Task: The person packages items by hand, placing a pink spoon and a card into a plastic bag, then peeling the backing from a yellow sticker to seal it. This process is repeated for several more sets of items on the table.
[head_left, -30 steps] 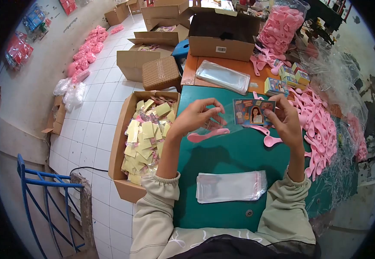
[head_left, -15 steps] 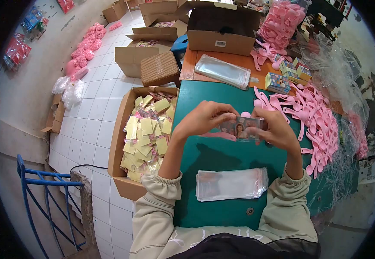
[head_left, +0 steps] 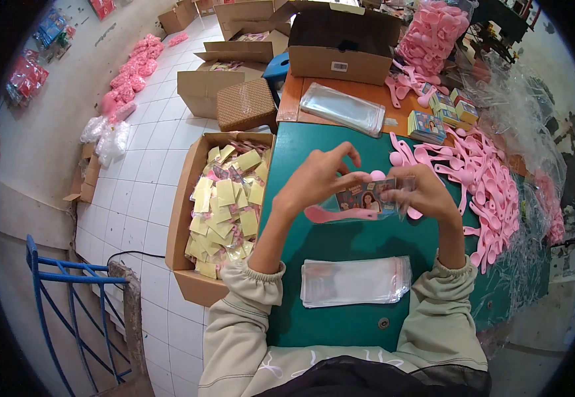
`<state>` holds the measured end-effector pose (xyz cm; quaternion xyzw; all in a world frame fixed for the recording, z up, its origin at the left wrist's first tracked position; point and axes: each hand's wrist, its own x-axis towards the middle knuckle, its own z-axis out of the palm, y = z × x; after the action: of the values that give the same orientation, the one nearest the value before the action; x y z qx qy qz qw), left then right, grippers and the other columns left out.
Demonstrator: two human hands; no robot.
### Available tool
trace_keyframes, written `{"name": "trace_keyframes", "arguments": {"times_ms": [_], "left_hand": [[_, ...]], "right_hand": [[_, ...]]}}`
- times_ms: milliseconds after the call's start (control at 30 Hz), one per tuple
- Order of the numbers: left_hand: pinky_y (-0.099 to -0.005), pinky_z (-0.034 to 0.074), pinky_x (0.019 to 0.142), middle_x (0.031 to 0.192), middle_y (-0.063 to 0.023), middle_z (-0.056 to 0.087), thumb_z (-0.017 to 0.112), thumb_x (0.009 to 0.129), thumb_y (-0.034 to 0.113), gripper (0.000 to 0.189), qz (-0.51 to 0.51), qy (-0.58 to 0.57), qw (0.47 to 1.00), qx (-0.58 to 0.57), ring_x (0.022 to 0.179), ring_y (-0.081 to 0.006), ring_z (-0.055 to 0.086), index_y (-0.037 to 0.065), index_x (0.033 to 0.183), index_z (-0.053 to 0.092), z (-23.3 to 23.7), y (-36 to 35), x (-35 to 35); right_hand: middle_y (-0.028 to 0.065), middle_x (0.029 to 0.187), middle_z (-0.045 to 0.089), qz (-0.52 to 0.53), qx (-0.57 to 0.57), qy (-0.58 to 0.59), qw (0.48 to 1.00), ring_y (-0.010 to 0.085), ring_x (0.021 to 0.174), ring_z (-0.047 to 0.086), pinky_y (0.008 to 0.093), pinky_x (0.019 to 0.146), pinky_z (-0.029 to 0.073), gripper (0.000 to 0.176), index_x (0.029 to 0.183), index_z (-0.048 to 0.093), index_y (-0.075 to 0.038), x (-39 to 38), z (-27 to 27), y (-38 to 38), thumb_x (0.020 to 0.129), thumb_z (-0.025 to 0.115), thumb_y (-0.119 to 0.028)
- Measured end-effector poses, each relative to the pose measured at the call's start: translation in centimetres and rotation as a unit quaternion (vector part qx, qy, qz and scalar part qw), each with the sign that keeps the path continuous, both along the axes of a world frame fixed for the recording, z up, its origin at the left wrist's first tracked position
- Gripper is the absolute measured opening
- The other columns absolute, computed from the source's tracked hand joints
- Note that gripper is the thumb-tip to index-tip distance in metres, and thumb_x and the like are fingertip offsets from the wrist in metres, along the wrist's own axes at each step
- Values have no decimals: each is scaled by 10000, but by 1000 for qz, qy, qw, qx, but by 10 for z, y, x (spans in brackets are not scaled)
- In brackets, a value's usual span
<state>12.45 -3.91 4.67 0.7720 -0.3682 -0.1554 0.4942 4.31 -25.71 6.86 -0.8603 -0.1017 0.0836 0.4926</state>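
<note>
A clear plastic bag [head_left: 330, 202] hangs over the green table, held at its right end by my right hand [head_left: 426, 192], whose fingers are closed and slightly blurred. Inside the bag are a pink spoon [head_left: 340, 215] along the lower edge and a printed picture card [head_left: 369, 198]. My left hand [head_left: 319, 177] is just above the bag's left part, index finger raised and apart from the thumb, which lies close to the top edge; whether it touches cannot be told. Nearer my body a stack of clear bags [head_left: 353, 282] lies flat on the green table [head_left: 340, 329].
Pink spoons [head_left: 486, 192] are heaped on the right, with card stacks [head_left: 426, 126] behind them. More clear bags [head_left: 342, 109] lie at the back. A carton [head_left: 198, 281] of packed cards stands left of the table. Loose plastic film [head_left: 525, 126] hangs along the right wall.
My left hand has let go of the bag and its index finger has lifted away. The bag has tilted so that the spoon and card show more fully; my right hand stays on it.
</note>
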Motion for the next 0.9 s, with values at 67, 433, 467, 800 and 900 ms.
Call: {"name": "trace_keyframes", "arguments": {"times_ms": [67,433,467,800,900], "left_hand": [[-262,454,544,719,-86,658,664,840,213,283,-4,63,997,48,676,-97,616,61,1044,538,-1,15,13],[-190,488,549,938,-88,663,649,850,180,334,-51,247,965,-71,795,-124,648,44,1131,531,-16,35,28],[-190,485,552,940,-89,663,640,856,186,329,-61,244,964,-84,799,-127,651,46,1134,533,-17,36,28],[-262,515,704,1014,-141,638,558,912,229,379,57,121,989,-58,892,-174,645,55,1235,465,-47,39,24],[-307,530,740,1032,-174,628,489,949,267,483,74,309,937,-149,921,-217,642,61,1345,304,-55,32,-10]], "right_hand": [[36,618,556,-31,44,10,998,73,545,500,244,481,368,226,676,553,-27,4,-1,-4,767,713,-159],[9,611,545,-100,129,37,986,58,566,492,222,518,375,244,685,576,-17,14,-7,-10,774,715,-197],[3,608,535,-107,106,29,988,58,571,486,221,525,369,245,688,584,-13,16,-12,-13,775,713,-202],[-15,632,524,-123,95,-30,987,49,580,478,207,521,365,204,779,578,-8,13,-8,0,759,718,-155],[24,749,591,-133,5,-118,984,93,674,550,233,576,424,208,903,608,-5,14,-18,16,773,700,-138]]}}
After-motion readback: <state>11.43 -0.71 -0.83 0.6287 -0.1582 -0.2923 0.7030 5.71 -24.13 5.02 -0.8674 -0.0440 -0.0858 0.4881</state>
